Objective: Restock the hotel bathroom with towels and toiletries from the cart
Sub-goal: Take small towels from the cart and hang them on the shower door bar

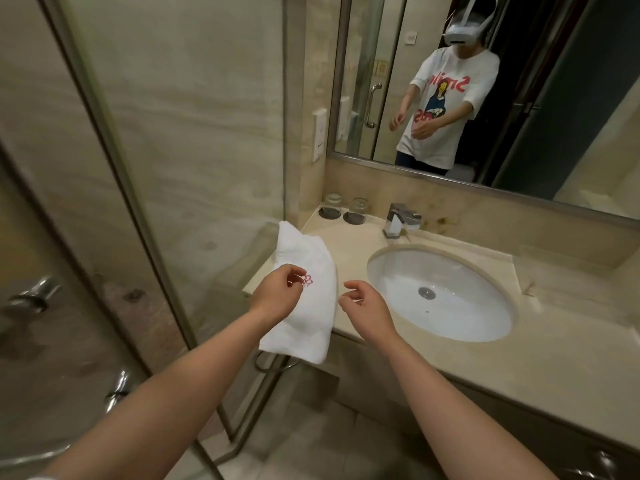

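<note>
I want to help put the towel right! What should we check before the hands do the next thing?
1. White towel lying on the counter: ok, though its near end hangs over the edge.
2. Red logo facing up: ok.
3. Left hand over the towel: ok; grip cannot tell.
4. Right hand empty: ok.
5. Two glasses upright near the faucet: ok.
6. Toiletries set out: not ok, none visible.

Bare desk (pixel 540 344) is lying open right of the sink (pixel 440 292). The towel (pixel 304 292) and glass partition (pixel 145 209) are crowding the left.
</note>
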Motion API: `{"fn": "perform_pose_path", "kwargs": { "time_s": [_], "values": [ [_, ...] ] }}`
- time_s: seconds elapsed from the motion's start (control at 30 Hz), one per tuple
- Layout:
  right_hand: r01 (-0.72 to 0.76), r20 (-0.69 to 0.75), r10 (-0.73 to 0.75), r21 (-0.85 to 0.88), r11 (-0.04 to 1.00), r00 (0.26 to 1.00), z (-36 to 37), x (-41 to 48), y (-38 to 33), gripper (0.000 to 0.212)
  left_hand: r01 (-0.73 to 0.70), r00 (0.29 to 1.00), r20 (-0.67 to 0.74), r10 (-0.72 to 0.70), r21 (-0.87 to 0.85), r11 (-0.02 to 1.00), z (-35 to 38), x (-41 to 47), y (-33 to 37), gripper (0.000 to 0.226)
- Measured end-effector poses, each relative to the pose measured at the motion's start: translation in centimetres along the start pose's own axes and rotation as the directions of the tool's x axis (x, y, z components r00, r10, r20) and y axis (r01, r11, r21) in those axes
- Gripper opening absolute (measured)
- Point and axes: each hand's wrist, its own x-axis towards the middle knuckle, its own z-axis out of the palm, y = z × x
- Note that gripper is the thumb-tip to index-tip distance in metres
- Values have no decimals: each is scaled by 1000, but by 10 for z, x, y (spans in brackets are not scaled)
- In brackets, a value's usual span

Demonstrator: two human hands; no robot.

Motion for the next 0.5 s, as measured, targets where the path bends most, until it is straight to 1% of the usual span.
{"fn": "perform_pose_path", "kwargs": {
  "time_s": [0.1,0.27,0.5],
  "values": [
    [-38,28,39,-5,999,999,-1,45,-3,37,49,999,24,-48,-15,999,10,45,-4,27],
    [-106,49,104,37,994,993,8,103,5,40,118,993,15,-118,9,993,17,100,-17,34],
    [-206,162,208,-28,978,965,21,180,19,55,273,960,43,-276,54,960,21,155,-45,50]
  ]
}}
